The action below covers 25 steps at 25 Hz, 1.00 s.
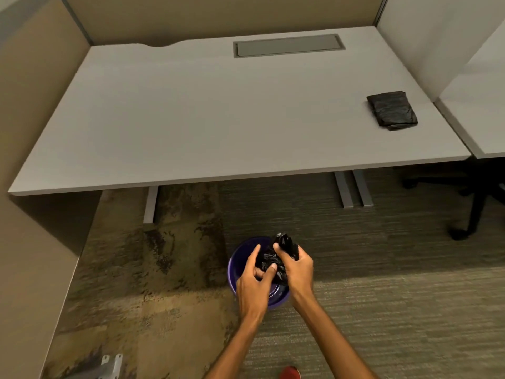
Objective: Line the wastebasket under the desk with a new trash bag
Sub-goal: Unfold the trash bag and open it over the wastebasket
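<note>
A small purple wastebasket (pixel 234 269) stands on the carpet in front of the desk, not under it. Directly above its mouth I hold a crumpled black trash bag (pixel 273 259) with both hands. My left hand (pixel 252 283) pinches the bag's lower left side with thumb and fingers. My right hand (pixel 296 265) grips its upper right part, and a tuft of the bag sticks up past my thumb. Much of the basket's inside is hidden by my hands and the bag.
The white desk (pixel 218 119) spans the view, with a folded stack of black bags (pixel 392 110) near its right edge. Grey desk legs (pixel 352 190) stand underneath. A black office chair base (pixel 470 203) sits at the right. Partition walls close the left side.
</note>
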Motion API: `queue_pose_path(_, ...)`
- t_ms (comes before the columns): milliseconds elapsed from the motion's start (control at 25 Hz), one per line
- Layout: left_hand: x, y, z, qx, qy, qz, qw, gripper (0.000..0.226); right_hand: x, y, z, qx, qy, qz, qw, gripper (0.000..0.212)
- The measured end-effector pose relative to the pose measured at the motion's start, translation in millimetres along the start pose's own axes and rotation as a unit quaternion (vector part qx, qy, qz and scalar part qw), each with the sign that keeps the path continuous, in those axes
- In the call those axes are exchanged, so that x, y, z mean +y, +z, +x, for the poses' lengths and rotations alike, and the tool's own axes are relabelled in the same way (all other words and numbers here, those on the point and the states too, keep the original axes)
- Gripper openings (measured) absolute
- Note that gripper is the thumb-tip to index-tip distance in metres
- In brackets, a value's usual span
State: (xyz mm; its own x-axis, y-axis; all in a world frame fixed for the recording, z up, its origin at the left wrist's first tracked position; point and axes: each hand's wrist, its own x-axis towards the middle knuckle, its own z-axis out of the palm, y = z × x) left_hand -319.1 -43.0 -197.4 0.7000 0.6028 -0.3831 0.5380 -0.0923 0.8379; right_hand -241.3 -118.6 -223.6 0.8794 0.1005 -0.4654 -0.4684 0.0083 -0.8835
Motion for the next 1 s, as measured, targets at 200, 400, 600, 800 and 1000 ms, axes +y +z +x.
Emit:
queue_pose_path(200,-31.6,-8.9,36.6,0.035,-0.025,-0.02,0.999,0.013,37.3,-19.9,15.3,-0.06,-0.018,-0.08,0.995,0.012)
queue_pose_path(400,-35.7,-9.9,72.3,0.117,-0.107,-0.196,0.968,0.024,66.0,-43.4,8.5,-0.099,-0.017,-0.102,0.99,0.009)
queue_pose_path(600,-32.2,-0.6,47.2,0.214,-0.121,-0.28,0.928,0.02,76.6,-34.0,-0.3,0.028,0.069,0.002,0.997,0.021)
queue_pose_path(800,-51.9,23.8,4.9,0.016,-0.149,-0.123,0.981,0.035,79.2,-13.5,-11.4,0.015,0.084,-0.009,0.996,0.029)
queue_pose_path(1000,-51.9,21.4,27.3,-0.003,-0.154,-0.101,0.983,0.023,90.9,-20.6,-22.9,-0.114,-0.027,-0.159,0.98,0.018)
